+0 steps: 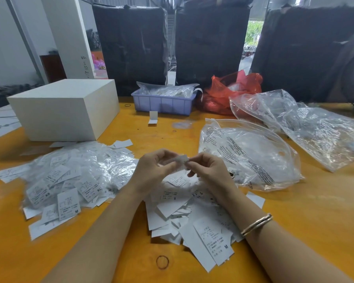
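Two hands meet over the middle of the orange table (pixel 315 211), and both pinch one small white label (pixel 181 160) held just above a heap of others. The left hand (pixel 153 168) curls its fingers round the label's left end; the right hand (pixel 207 168) nips the right end between thumb and fingertips. At six o'clock from the hands, right beneath them, lies a loose heap of labels (pixel 184 217) printed with size letters. At nine o'clock spreads a pile of sleeved labels (pixel 70 176) in clear plastic. A white box (pixel 65 109) stands at ten o'clock, a purple tray (pixel 164 103) at twelve near the far edge, and a red bag (pixel 233 88) at one. A clear printed bag (pixel 247 156) lies at three o'clock, near the right hand. A bangle (pixel 256 224) circles the right wrist, and a rubber band (pixel 162 262) lies at six o'clock by the near edge.
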{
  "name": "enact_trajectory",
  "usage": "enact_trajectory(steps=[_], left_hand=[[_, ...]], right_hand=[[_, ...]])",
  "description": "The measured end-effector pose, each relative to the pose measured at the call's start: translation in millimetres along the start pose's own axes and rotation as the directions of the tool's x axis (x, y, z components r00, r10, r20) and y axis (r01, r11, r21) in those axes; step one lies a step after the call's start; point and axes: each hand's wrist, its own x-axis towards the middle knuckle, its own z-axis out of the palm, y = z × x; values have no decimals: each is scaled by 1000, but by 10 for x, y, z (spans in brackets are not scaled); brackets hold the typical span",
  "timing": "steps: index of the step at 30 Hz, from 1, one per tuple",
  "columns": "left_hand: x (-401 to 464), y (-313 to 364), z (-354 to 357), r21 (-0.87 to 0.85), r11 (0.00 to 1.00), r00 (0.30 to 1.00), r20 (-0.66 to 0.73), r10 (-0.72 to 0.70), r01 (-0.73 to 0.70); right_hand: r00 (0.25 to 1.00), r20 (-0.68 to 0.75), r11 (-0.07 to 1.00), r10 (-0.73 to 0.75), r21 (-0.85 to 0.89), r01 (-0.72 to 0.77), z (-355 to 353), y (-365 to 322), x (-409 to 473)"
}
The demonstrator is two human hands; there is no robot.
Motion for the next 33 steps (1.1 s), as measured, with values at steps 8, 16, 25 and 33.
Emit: enact_trajectory(steps=[8,16,25,33], left_hand=[[6,-36,-1,30,999,993,-116,-20,24],[48,-71,-116,219,974,901,-431,41,61],[5,-143,-301,622,652,857,-509,-83,433],[6,-132,-210,786,535,893,-433,118,310]], right_hand=[[970,76,889,-231,-388,243,113,38,-28],[821,-191,739,-537,-576,349,-286,-139,99],[936,-351,320,15,-885,-337,-903,243,279],[922,-381,443,-75,-841,-311,-896,265,278]])
